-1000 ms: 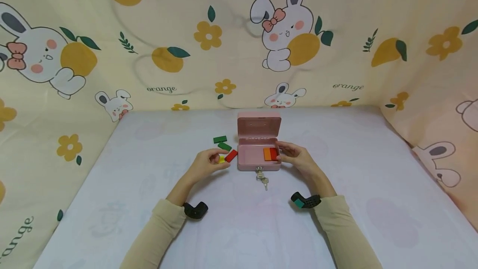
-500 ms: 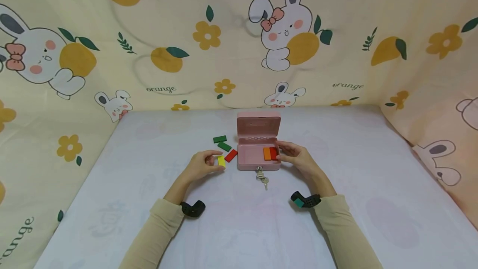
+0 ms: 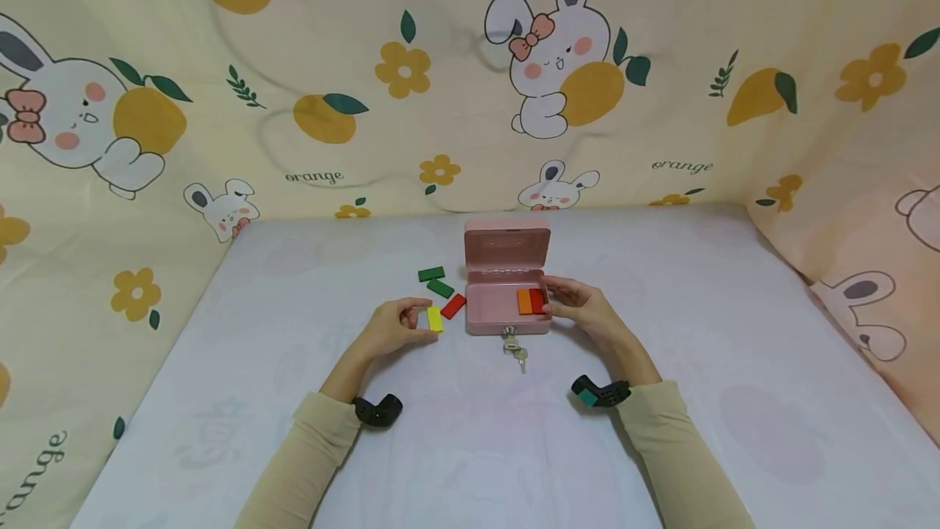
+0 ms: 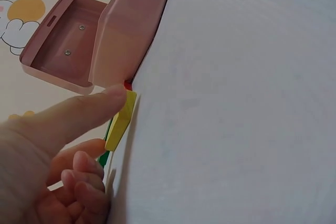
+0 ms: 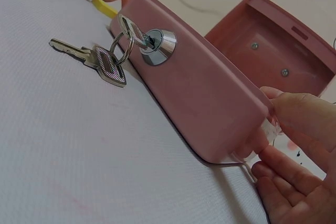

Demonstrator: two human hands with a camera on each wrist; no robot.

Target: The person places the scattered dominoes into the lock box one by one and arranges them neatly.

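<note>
2 green oblong blocks [image 3: 440, 288], 2 red ones [image 3: 454, 306], 1 orange [image 3: 524, 301], 1 yellow [image 3: 435, 319]; 1 pink metal box [image 5: 199, 98]; 2 silver keys [image 5: 108, 66].

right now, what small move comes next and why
Probably move the yellow block toward the open pink box: the left hand pinches it nearby, the right hand holds the box's right side, and an orange block and red block lie inside.

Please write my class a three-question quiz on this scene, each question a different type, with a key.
1. True or false: one key sits in the lock of the pink box.
2. Multiple choice: what colour is the held block in the left hand? A red, B yellow, C green.
3. Fill in the colour: inside the box, an orange block lies beside a ___ one.

Key:
1. True
2. B
3. Red
</note>
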